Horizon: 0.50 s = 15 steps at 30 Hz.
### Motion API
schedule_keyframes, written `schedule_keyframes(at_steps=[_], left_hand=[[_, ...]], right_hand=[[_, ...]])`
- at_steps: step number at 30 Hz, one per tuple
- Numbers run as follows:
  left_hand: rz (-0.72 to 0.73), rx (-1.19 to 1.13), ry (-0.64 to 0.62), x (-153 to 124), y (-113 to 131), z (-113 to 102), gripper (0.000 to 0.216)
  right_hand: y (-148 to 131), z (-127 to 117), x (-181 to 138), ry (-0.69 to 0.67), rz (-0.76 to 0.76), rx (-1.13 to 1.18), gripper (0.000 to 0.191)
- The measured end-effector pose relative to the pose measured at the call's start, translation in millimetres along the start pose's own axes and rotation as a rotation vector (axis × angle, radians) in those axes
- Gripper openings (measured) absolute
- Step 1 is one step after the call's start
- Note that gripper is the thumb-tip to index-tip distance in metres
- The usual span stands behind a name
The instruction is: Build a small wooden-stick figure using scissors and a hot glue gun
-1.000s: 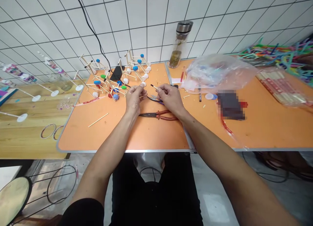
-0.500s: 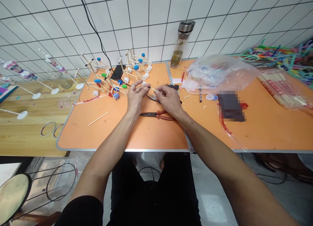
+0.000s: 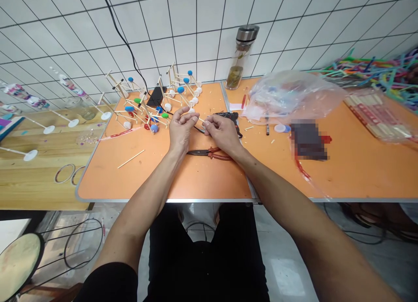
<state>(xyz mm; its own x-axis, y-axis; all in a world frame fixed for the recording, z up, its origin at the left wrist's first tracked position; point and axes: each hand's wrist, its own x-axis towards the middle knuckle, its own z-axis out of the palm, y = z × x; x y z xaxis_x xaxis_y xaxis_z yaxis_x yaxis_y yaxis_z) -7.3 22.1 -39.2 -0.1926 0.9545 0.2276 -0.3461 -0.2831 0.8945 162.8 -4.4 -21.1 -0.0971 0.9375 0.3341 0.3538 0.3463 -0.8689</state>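
Observation:
My left hand (image 3: 181,129) and my right hand (image 3: 221,132) are raised together over the orange table (image 3: 137,176), fingertips almost meeting. Both pinch a thin wooden stick (image 3: 200,119) that spans the small gap between them. Red-handled pliers (image 3: 210,153) lie on the table just under my wrists. A black glue gun (image 3: 228,116) rests right behind my right hand. To the far left of my left hand stands a cluster of stick models with blue, green and red caps (image 3: 153,104).
A loose stick (image 3: 131,159) lies left of my left arm. A glass bottle (image 3: 241,58) stands by the tiled wall. A crumpled plastic bag (image 3: 290,97), a packet of sticks (image 3: 375,115) and coloured pipe cleaners (image 3: 375,71) fill the right side. Metal rings (image 3: 67,173) lie on the wooden table.
My hands have drawn closer together and lowered slightly. The stick held in my right hand a second ago now reaches my left fingertips.

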Motion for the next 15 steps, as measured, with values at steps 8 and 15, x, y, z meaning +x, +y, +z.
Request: schedule_keyframes(at_steps=[8, 15], left_hand=[[-0.035, -0.019, 0.047, -7, 9, 7, 0.054], [-0.066, 0.005, 0.071, -9, 16, 11, 0.051]], right_hand=[[-1, -2, -2, -0.062, -0.036, -0.015, 0.028], [7, 0, 1, -0.098, -0.075, 0.014, 0.046]])
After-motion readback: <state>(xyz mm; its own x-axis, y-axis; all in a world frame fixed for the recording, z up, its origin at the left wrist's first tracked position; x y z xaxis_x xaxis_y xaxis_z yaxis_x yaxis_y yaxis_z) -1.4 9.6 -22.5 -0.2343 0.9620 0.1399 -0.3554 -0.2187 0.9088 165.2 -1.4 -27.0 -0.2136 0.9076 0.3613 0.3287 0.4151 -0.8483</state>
